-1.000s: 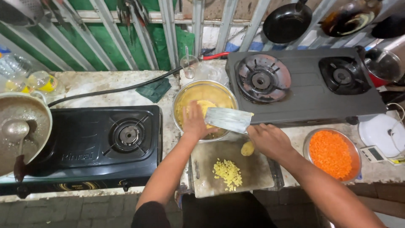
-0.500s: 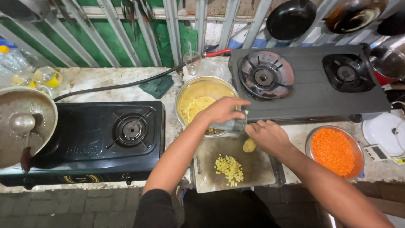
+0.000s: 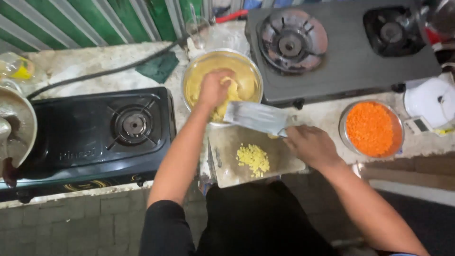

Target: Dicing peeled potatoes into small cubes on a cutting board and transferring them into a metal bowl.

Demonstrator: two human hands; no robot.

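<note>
A flat steel cleaver (image 3: 258, 117) is gripped by the right hand (image 3: 310, 146); yellow pieces in the round bowl (image 3: 196, 78) (glossy metal) are clutched by the left hand (image 3: 214, 90).

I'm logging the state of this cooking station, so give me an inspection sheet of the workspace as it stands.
Surface: rough stone counter, stained.
Job's things: metal bowl of yellow pieces; cutting board with a diced yellow pile; cleaver.
Clutter: bowl of orange shreds, green cloth, pan.
Hands: left hand in the metal bowl; right hand grips the cleaver over the board.
Cables: black hose across the counter.
Surroundings: single-burner stove, two-burner stove, green fence.
</note>
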